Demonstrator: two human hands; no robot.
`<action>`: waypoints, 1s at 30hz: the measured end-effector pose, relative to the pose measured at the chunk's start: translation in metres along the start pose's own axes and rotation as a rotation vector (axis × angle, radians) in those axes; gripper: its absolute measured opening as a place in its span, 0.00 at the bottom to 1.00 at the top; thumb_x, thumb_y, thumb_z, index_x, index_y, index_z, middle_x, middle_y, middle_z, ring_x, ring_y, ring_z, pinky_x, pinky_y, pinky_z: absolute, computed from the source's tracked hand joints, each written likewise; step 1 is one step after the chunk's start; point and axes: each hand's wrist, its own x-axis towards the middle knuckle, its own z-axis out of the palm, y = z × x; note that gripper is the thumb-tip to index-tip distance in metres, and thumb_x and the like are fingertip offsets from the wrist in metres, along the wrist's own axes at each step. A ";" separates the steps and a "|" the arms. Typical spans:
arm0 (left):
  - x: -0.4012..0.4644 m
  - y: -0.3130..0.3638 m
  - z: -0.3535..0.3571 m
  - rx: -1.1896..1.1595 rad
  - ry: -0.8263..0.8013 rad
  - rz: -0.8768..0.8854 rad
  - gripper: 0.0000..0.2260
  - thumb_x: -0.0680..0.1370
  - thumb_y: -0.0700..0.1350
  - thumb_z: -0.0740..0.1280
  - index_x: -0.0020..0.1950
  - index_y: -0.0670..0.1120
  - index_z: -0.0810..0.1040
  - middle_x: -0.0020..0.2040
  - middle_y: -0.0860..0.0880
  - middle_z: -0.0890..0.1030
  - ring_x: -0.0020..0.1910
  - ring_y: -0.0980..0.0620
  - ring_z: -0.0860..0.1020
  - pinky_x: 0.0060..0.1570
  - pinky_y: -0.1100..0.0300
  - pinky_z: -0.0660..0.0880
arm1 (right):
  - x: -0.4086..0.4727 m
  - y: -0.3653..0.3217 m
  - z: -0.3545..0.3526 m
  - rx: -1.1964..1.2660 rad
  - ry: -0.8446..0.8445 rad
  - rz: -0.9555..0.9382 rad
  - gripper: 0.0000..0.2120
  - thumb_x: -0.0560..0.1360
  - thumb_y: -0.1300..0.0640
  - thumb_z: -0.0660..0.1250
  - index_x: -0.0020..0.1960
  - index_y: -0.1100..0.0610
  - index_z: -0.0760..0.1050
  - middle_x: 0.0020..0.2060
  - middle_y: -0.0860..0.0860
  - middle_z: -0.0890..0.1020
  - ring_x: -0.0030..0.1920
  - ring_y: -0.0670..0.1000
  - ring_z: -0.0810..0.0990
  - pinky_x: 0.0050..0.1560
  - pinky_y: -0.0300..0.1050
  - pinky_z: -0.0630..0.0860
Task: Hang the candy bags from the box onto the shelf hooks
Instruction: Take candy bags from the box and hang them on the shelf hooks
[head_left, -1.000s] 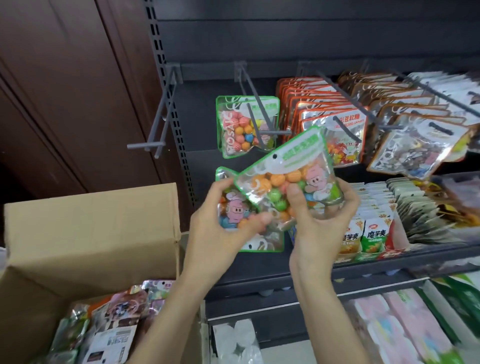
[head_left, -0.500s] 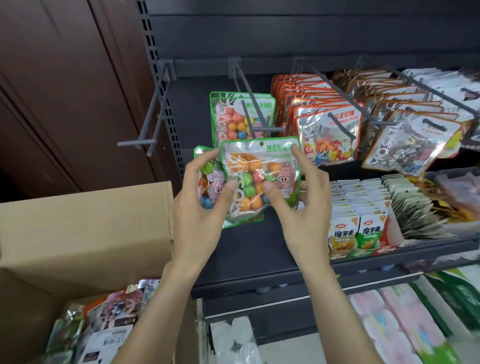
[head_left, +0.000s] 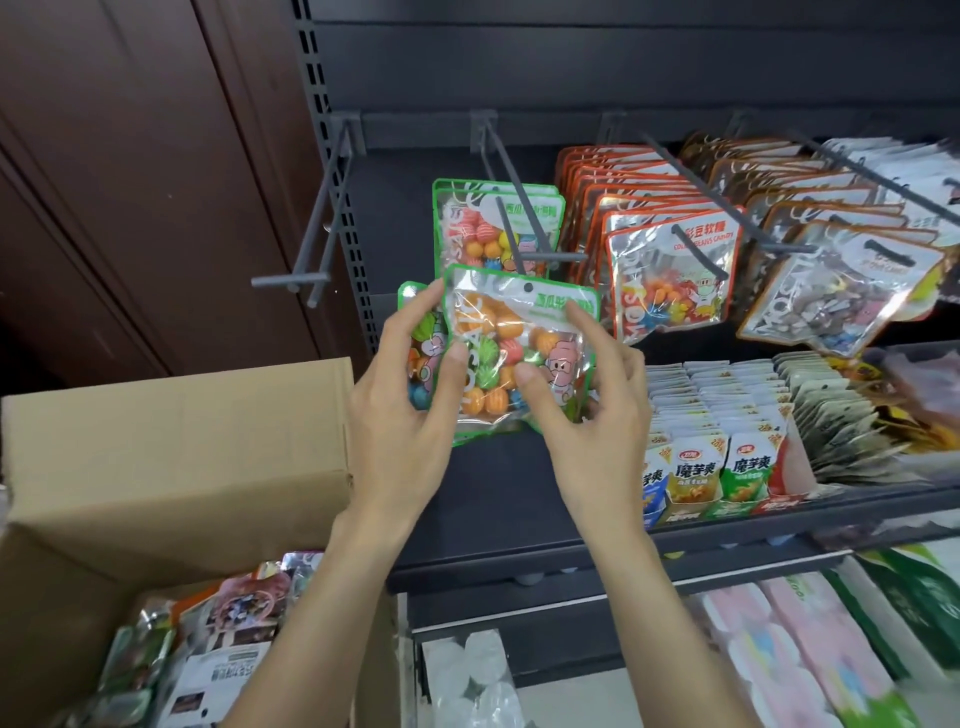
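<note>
Since a moment ago both hands have lifted the front green candy bag (head_left: 519, 353) closer under the hook (head_left: 524, 244); it stands upright, long axis vertical, hole on top. Left hand (head_left: 410, 410) pinches two bags, the second (head_left: 421, 353) behind. Right hand (head_left: 592, 395) pinches the front bag. Two more hang above (head_left: 483, 223).

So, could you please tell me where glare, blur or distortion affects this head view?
Head view: glare streaks the clear front of the held candy bag; the pink packs at lower right are smeared; wide-angle distortion tilts the shelf upright; both hands stay sharp.
</note>
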 end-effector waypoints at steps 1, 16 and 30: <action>0.000 -0.001 0.001 0.000 0.001 0.000 0.17 0.81 0.42 0.63 0.68 0.55 0.68 0.61 0.58 0.77 0.54 0.59 0.80 0.48 0.59 0.79 | -0.001 -0.001 0.001 -0.011 0.001 -0.004 0.26 0.73 0.46 0.71 0.69 0.46 0.70 0.53 0.44 0.69 0.55 0.30 0.67 0.52 0.21 0.64; 0.013 -0.035 -0.026 0.228 -0.131 -0.274 0.28 0.76 0.42 0.69 0.73 0.57 0.63 0.48 0.63 0.77 0.44 0.70 0.77 0.36 0.76 0.70 | 0.094 0.018 0.056 -0.374 -0.065 0.018 0.25 0.77 0.43 0.66 0.69 0.53 0.70 0.58 0.55 0.73 0.52 0.56 0.77 0.46 0.43 0.67; 0.008 0.004 -0.010 -0.155 -0.421 -0.110 0.43 0.72 0.34 0.74 0.75 0.60 0.52 0.58 0.80 0.69 0.56 0.64 0.78 0.56 0.56 0.78 | -0.001 0.011 -0.023 0.197 -0.287 0.157 0.37 0.67 0.47 0.72 0.72 0.42 0.60 0.64 0.40 0.73 0.62 0.36 0.73 0.59 0.30 0.70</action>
